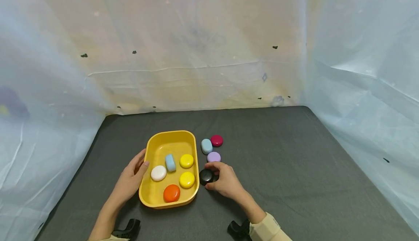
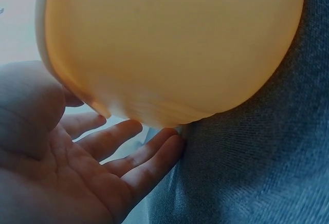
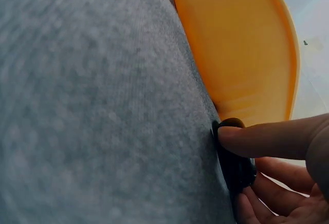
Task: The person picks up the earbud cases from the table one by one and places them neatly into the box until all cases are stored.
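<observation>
A yellow tray [image 1: 172, 138] lies on the dark cloth with several smooth rounded pieces in it: a white one [image 1: 158, 173], a light blue one [image 1: 170, 163], two yellow ones [image 1: 187, 161] and an orange one [image 1: 171, 193]. At the tray's left wall is my left hand [image 1: 132, 177], its fingers extended and fingertips right at the wall in the left wrist view. Beside the right wall, my right hand [image 1: 226, 181] pinches a black rounded piece [image 1: 206, 177] between thumb and fingers. The right wrist view shows this black piece [image 3: 235, 165] close against the cloth.
Past the right hand lie a purple piece [image 1: 214, 156], a pale blue piece [image 1: 206, 146] and a dark red piece [image 1: 216, 140], close together. The dark cloth [image 1: 294, 168] covers the table, and pale plastic sheeting [image 1: 196, 52] hangs around its back and sides.
</observation>
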{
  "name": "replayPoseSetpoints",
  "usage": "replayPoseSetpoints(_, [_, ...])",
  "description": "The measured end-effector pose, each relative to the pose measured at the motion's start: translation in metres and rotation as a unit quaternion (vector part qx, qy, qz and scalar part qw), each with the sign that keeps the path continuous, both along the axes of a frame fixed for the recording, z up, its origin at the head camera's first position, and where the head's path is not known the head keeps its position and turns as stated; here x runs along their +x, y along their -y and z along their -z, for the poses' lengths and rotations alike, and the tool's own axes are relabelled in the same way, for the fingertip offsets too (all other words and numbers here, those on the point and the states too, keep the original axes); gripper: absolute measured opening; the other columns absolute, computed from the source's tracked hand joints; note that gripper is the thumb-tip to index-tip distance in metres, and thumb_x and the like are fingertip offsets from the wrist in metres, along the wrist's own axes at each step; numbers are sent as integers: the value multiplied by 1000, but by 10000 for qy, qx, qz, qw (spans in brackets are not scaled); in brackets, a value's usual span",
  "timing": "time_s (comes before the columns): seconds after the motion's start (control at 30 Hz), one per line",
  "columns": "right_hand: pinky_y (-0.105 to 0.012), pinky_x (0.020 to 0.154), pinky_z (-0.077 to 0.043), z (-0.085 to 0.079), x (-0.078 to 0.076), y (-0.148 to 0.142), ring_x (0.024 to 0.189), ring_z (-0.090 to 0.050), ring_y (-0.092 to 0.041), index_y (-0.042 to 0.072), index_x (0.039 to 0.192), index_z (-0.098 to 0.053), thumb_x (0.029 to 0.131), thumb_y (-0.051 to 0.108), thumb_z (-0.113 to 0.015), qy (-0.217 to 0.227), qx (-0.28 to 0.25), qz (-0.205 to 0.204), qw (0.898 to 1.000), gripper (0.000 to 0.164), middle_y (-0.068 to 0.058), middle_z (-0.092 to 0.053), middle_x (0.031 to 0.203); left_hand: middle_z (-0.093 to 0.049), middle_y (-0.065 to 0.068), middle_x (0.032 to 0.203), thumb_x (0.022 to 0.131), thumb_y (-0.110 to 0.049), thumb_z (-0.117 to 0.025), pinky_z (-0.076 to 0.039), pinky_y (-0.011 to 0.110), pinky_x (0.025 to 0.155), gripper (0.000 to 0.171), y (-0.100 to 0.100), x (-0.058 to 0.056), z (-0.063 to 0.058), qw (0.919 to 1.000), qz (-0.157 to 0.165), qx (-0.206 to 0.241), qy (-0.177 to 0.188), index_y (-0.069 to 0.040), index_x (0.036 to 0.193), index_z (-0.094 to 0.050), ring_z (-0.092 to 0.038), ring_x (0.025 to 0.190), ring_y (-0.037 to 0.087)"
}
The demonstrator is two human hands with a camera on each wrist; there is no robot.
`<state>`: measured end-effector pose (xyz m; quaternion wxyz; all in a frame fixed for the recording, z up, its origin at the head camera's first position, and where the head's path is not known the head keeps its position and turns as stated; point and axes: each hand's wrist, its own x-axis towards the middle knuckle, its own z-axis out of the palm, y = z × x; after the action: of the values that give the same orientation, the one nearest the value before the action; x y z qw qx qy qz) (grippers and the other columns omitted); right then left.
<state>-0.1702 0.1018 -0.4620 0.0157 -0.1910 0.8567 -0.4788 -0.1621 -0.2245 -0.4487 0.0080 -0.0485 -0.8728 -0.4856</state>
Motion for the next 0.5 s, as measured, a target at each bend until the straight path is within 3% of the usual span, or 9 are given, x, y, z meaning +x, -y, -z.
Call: replayPoseSetpoints(0.5, [-35, 81, -53, -4, 1, -3, 91, -63, -20, 0, 119, -66, 67, 4, -90, -18, -18, 161, 9999, 58, -6, -68, 108, -34, 25, 152, 107, -36, -43, -34, 57, 105, 62, 1, 2, 1, 10000, 43, 39, -77, -9, 158, -19, -38, 134, 40])
